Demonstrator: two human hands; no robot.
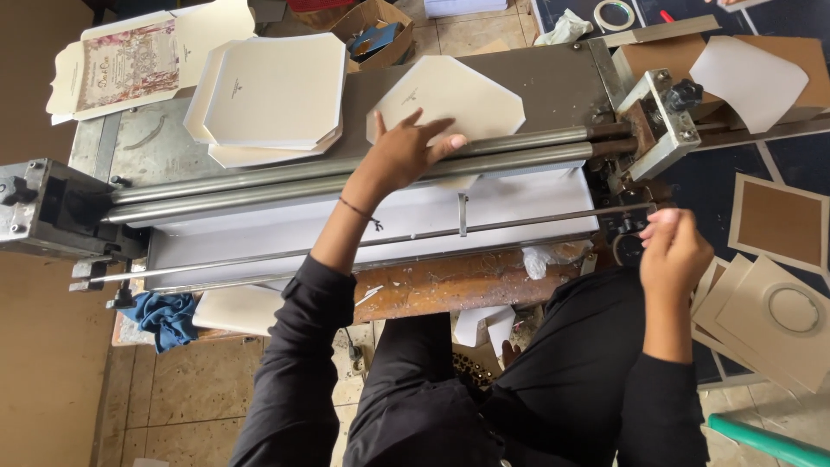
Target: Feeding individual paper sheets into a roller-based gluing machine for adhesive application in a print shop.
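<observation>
Two hands work at a hand-cranked roller press. Left hand (406,151) lies flat, fingers spread, on one cream octagonal card (450,104) whose near edge sits at the two steel rollers (346,177); the hand presses the card and does not grip it. Right hand (673,251), well apart from the left, is curled closed near the crank end (661,121) of the press; whether it clasps a handle cannot be told. Judging by position, this card is only entering the rollers. Just beyond the left hand, to its left, lies one stack of cards (272,95), several sheets deep, count unclear. Farther left lies one printed card (125,65). Beside the right hand lie about four brown boards (778,294), one with a round cut-out. Beyond it rest one white sheet (748,78) and one tape roll (616,13). Below the left forearm hangs one blue rag (169,316).
</observation>
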